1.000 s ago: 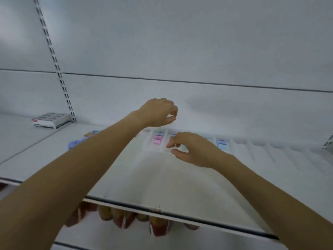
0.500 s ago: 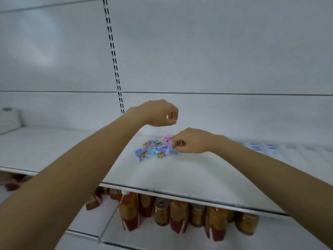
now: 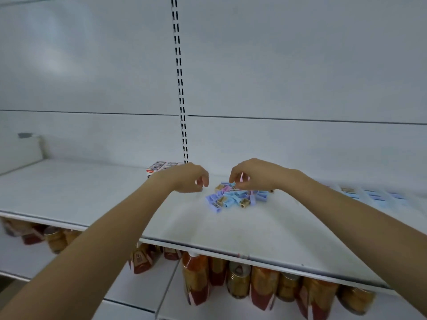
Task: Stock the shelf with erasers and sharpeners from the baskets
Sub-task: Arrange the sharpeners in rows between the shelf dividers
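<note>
A loose pile of small blue, lilac and pink sharpeners (image 3: 233, 198) lies on the white shelf (image 3: 97, 195). My right hand (image 3: 258, 175) hovers over the back of the pile, its fingertips pinching a sharpener at the pile's top. My left hand (image 3: 184, 179) is raised just left of the pile with fingers curled; whether it holds anything cannot be made out. A flat box of erasers (image 3: 161, 167) stands at the back, partly hidden by my left hand. Blurred rows of blue sharpeners (image 3: 374, 195) sit in clear dividers to the right.
A slotted upright rail (image 3: 180, 88) runs up the white back panel. The shelf below holds jars and red-brown bottles (image 3: 240, 280) under the front edge (image 3: 208, 248). A white end panel (image 3: 20, 148) closes the shelf at the far left.
The view has swung left from the divider rows to the loose pile. My right hand went from the dividers to the pile and picks at it; my left hand stays raised and curled.
</note>
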`<action>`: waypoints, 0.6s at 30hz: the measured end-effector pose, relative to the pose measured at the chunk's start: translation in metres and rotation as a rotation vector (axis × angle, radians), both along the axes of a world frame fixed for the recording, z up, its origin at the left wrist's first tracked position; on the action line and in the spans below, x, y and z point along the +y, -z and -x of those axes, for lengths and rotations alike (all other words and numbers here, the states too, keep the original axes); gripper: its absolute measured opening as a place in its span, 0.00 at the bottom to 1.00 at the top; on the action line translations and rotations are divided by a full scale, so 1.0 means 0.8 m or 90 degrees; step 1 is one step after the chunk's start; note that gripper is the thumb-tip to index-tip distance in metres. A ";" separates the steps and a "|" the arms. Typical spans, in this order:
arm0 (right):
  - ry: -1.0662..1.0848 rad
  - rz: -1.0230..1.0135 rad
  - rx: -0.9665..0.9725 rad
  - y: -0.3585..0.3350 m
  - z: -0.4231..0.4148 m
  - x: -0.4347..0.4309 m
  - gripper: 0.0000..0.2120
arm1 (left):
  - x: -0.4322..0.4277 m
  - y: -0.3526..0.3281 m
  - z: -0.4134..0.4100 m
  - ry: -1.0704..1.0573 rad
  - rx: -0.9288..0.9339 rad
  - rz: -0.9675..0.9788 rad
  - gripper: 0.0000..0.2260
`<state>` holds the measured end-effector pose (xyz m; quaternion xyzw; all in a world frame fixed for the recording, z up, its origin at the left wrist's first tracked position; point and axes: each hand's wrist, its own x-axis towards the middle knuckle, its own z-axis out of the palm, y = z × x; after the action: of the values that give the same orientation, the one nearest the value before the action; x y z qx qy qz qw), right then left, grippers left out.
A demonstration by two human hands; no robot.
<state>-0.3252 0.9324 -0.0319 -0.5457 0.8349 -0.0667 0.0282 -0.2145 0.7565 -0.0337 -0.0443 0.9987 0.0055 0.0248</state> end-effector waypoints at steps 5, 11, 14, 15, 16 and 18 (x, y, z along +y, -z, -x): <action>-0.025 -0.056 0.022 0.019 0.032 -0.032 0.10 | -0.013 0.048 0.031 0.047 -0.033 -0.091 0.13; -0.073 -0.047 0.006 0.037 0.056 -0.069 0.11 | -0.041 0.058 0.054 0.063 -0.042 -0.110 0.10; -0.094 -0.051 -0.026 0.043 0.055 -0.084 0.12 | -0.066 0.056 0.060 0.045 -0.030 -0.139 0.09; -0.094 -0.054 -0.041 0.044 0.053 -0.086 0.12 | -0.073 0.055 0.061 0.036 -0.018 -0.156 0.10; -0.091 -0.056 -0.051 0.045 0.051 -0.089 0.13 | -0.081 0.053 0.062 0.028 -0.002 -0.172 0.10; -0.083 -0.060 -0.037 0.048 0.048 -0.094 0.16 | -0.094 0.050 0.063 0.015 0.037 -0.196 0.11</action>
<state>-0.3638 0.8575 -0.0702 -0.5945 0.7988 -0.0410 0.0826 -0.2652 0.6817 -0.0733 -0.0282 0.9867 0.1598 0.0024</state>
